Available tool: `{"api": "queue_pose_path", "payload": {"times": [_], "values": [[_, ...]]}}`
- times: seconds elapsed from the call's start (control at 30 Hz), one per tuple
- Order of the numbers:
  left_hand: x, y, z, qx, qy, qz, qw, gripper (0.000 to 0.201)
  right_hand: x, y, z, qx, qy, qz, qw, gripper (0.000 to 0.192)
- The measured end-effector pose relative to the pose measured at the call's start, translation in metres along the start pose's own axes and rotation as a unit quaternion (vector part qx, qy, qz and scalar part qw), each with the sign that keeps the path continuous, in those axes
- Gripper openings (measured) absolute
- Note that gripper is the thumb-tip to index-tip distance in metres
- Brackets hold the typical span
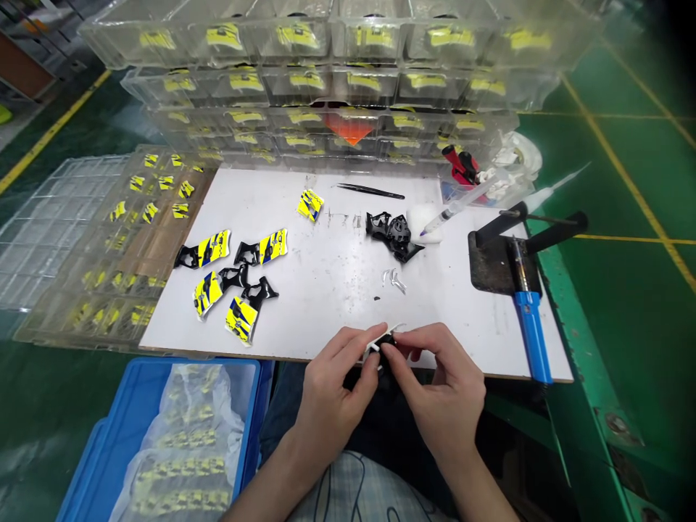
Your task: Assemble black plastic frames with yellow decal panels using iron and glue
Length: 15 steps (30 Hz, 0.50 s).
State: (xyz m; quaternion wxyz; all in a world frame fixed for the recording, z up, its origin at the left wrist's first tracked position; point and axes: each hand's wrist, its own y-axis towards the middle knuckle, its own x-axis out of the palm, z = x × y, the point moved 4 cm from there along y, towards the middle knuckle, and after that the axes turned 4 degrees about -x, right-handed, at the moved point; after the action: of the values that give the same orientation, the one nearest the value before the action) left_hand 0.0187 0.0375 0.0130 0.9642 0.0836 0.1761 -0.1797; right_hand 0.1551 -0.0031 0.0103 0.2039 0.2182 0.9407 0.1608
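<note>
At the front edge of the white board point(326, 304), my left hand point(334, 388) and my right hand point(443, 384) meet around a small black and white plastic part point(386, 340). Fingers and thumbs of both hands pinch it, hiding much of its shape. Beyond them on the board lie a few thin silvery slivers point(394, 280) and a cluster of black plastic parts point(392, 233). To the left sit several yellow-and-blue patterned panels joined to black pieces point(242, 319), plus one separate patterned panel point(310, 205).
Black tweezers point(371, 191) lie toward the back. On the right are a syringe point(457, 208), red-handled pliers point(460, 167) and a blue-handled soldering iron point(533, 333) on a black stand point(489, 264). Stacked clear trays point(304, 90) rise behind; a blue bin point(250, 391) stands lower left.
</note>
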Motion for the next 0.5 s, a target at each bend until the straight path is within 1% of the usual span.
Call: {"api": "queue_pose_path", "payload": {"times": [0.07,0.17,0.23,0.3,0.4,0.5], "values": [[-0.001,-0.001,0.000,-0.007,-0.005,-0.001,1.000,0.029,-0.002,-0.001,0.004,0.016,0.049,0.003,0.999,0.014],[-0.002,-0.001,-0.001,-0.028,-0.014,-0.008,0.999,0.026,-0.004,-0.003,0.014,0.088,0.141,-0.001,0.986,0.015],[-0.004,-0.001,-0.003,-0.042,-0.016,-0.001,0.999,0.024,-0.005,-0.005,0.020,0.140,0.184,-0.016,0.973,0.021],[-0.005,-0.001,-0.003,-0.049,-0.016,0.003,0.999,0.023,-0.005,-0.007,0.022,0.162,0.201,-0.047,0.965,0.021],[-0.006,0.000,-0.002,-0.050,-0.009,0.009,0.999,0.021,-0.007,-0.005,0.018,0.128,0.190,-0.099,0.968,0.013],[-0.007,-0.002,0.000,-0.036,0.009,0.021,0.999,0.020,-0.011,-0.003,0.014,0.083,0.152,-0.102,0.980,0.014]]}}
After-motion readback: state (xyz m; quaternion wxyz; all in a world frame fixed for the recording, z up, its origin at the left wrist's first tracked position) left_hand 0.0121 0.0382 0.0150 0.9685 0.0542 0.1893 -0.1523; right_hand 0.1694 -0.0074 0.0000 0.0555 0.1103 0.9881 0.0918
